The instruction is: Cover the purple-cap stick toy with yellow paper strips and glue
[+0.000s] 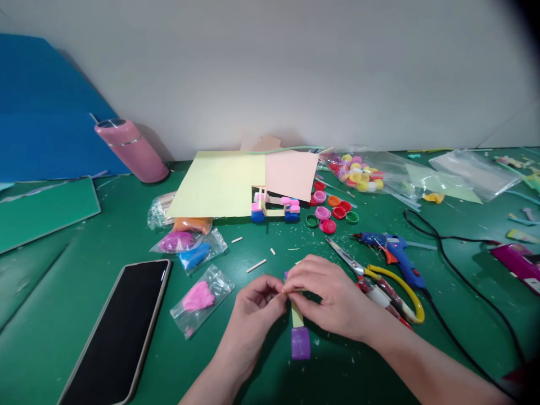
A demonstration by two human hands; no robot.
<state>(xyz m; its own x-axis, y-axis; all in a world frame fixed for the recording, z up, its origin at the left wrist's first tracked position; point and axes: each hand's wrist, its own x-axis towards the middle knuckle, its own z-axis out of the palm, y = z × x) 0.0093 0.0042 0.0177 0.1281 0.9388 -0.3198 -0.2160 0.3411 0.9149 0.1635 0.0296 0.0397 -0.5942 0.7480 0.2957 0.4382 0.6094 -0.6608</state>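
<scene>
My left hand point(257, 315) and my right hand point(331, 293) meet fingertip to fingertip low in the middle. Both are pinched closed around a thin tan stick point(300, 289), mostly hidden by the fingers. Just below them, a pale yellow strip point(297, 316) runs toward me and ends at a purple bottle cap point(300, 344). A bit of purple also shows at the strip's far end, behind the fingers. Farther back stands a small model car point(275, 207) with blue wheels, a light wooden frame and pink pieces on it.
Short white sticks point(256, 265) lie beyond my hands. Scissors point(343, 253) and a blue glue gun point(394, 250) with its black cord point(447, 253) are at right. Loose bottle caps point(323, 212) lie behind. Clay bags point(201, 296), a phone point(118, 332) and a pink flask point(135, 152) occupy the left.
</scene>
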